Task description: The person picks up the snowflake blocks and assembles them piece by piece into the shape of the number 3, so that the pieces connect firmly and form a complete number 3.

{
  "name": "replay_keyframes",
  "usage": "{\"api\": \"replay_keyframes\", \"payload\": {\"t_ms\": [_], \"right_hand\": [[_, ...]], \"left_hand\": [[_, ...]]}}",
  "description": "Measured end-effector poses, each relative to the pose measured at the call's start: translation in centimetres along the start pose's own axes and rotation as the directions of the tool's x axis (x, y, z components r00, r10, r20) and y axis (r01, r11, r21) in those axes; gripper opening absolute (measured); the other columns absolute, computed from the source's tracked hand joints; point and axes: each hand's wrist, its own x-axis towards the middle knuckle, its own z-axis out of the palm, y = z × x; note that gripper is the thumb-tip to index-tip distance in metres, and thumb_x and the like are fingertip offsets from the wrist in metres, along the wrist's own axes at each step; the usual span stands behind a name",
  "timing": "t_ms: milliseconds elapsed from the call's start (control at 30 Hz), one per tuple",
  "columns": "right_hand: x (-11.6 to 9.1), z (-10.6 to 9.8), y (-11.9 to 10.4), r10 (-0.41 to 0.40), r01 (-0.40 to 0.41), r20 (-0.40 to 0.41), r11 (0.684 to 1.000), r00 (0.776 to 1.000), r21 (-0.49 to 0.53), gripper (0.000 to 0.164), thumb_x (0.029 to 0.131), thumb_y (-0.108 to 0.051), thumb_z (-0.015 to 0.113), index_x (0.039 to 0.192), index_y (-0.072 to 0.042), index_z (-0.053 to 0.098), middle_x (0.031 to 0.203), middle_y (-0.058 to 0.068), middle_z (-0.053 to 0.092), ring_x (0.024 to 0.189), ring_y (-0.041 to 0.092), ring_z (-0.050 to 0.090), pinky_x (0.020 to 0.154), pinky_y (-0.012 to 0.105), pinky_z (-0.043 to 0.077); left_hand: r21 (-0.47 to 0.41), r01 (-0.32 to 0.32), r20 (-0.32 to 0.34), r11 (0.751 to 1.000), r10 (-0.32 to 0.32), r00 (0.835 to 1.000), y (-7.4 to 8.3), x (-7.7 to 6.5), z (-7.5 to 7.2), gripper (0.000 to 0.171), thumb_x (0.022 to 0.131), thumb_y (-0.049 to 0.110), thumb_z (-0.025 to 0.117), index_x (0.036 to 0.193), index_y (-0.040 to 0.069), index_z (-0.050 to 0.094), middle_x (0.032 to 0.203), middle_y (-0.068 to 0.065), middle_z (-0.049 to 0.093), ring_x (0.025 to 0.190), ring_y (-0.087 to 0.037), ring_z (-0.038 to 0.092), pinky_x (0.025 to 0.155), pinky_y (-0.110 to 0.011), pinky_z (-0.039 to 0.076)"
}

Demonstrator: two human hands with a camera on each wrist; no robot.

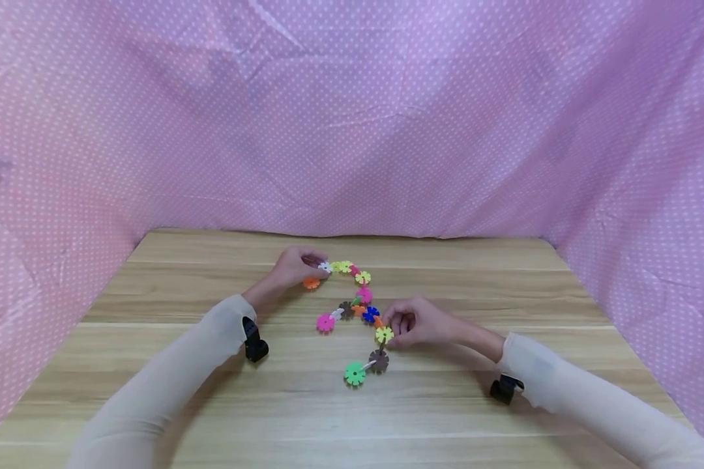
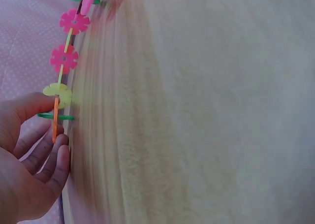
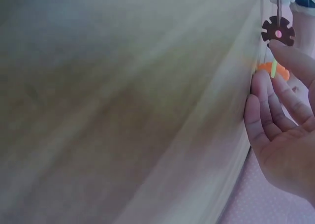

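A chain of interlocking plastic snowflake discs curves across the table between both hands. My left hand [image 1: 296, 266] pinches its far left end by a white disc [image 1: 325, 266], with an orange disc [image 1: 311, 283] hanging just below the fingers. Nearer and to the right, my right hand [image 1: 425, 320] pinches the chain beside a yellow disc [image 1: 384, 335]. From there a brown disc [image 1: 379, 361] and a green disc [image 1: 354, 374] trail toward the front. A side branch runs left from the middle, ending in a pink disc [image 1: 325, 323]. In the right wrist view, a fingertip meets a dark brown disc [image 3: 278, 32].
The wooden table [image 1: 258, 410] reaches back to a pink polka-dot cloth [image 1: 352, 130], which also hangs at both sides. Black wrist cameras are strapped over both pale sleeves [image 1: 170, 378].
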Motion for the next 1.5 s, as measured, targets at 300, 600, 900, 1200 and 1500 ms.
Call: {"api": "replay_keyframes", "payload": {"t_ms": [300,600,900,1200,1500], "right_hand": [[-0.7,1.2,-0.5,0.015,-0.018,-0.051,0.998,0.999,-0.053,0.025,0.084,-0.013,0.083,0.105,-0.007,0.070,0.081,0.004,0.067,0.071,0.009,0.060,0.062,0.020,0.054],[-0.3,2.0,-1.1,0.000,-0.006,-0.074,0.997,0.997,-0.082,0.025,0.084,-0.015,0.084,0.103,-0.006,0.069,0.080,0.003,0.066,0.070,0.008,0.058,0.061,0.020,0.052],[-0.4,2.5,-1.6,0.023,-0.032,-0.096,0.995,0.995,-0.094,0.024,0.084,-0.017,0.084,0.102,-0.010,0.069,0.078,-0.001,0.064,0.070,0.008,0.058,0.060,0.020,0.052],[-0.5,2.8,-1.8,0.043,-0.054,-0.110,0.993,0.993,-0.103,0.024,0.085,-0.020,0.084,0.101,-0.012,0.069,0.079,-0.001,0.063,0.072,0.009,0.057,0.063,0.020,0.052],[-0.6,2.7,-1.7,0.058,-0.071,-0.107,0.990,0.993,-0.121,0.025,0.084,-0.024,0.085,0.100,-0.013,0.068,0.079,-0.001,0.063,0.071,0.009,0.056,0.061,0.019,0.050]], "left_hand": [[0.037,-0.036,0.005,0.999,0.036,0.999,0.1,0.2,0.6,0.037,0.083,0.012,0.084,0.116,0.001,0.073,0.107,-0.014,0.072,0.095,-0.020,0.064,0.079,-0.022,0.054],[0.043,-0.024,-0.002,0.999,0.024,1.000,0.4,0.4,1.0,0.035,0.083,0.010,0.083,0.115,0.000,0.072,0.105,-0.014,0.071,0.093,-0.020,0.064,0.075,-0.019,0.054],[0.036,0.002,0.018,0.999,-0.002,1.000,0.3,1.1,0.9,0.031,0.082,0.012,0.085,0.110,0.004,0.074,0.102,-0.010,0.072,0.090,-0.018,0.063,0.074,-0.021,0.053],[0.000,-0.006,0.079,1.000,0.006,0.997,-0.2,1.9,0.6,0.034,0.081,0.015,0.087,0.111,0.007,0.075,0.099,-0.005,0.070,0.091,-0.017,0.062,0.073,-0.022,0.053],[-0.021,-0.001,0.107,1.000,0.003,0.994,0.2,2.4,1.2,0.035,0.082,0.017,0.086,0.114,0.009,0.075,0.099,-0.004,0.070,0.090,-0.017,0.061,0.070,-0.021,0.051]]}}
